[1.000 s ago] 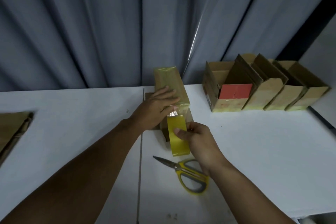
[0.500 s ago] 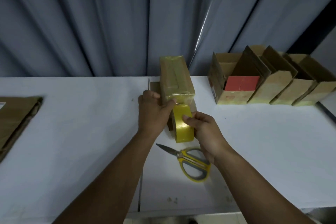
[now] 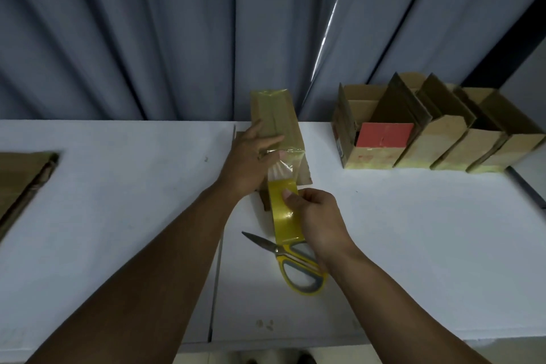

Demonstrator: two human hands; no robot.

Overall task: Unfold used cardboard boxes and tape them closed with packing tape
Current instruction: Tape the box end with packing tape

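Centrally, the cardboard box [image 3: 276, 118] is standing on the white counter [image 3: 118, 201], near its far edge. The left hand [image 3: 251, 162] is lying on the box's top, its grip apart, straight fingers pressing down by the taped near end. The right hand [image 3: 320, 219] is holding the yellow tape roll [image 3: 285, 216] just in front of the box, its grip clamped on the roll with the thumb on the outer face. A clear strip of tape [image 3: 279, 170] is stretching from the roll up to the box's near edge. Yellow-handled scissors [image 3: 295, 266] are lying on the counter beside the right wrist. A row of open boxes [image 3: 428, 148] is sitting to the right, flattened cardboard [image 3: 23, 183] at the left edge.
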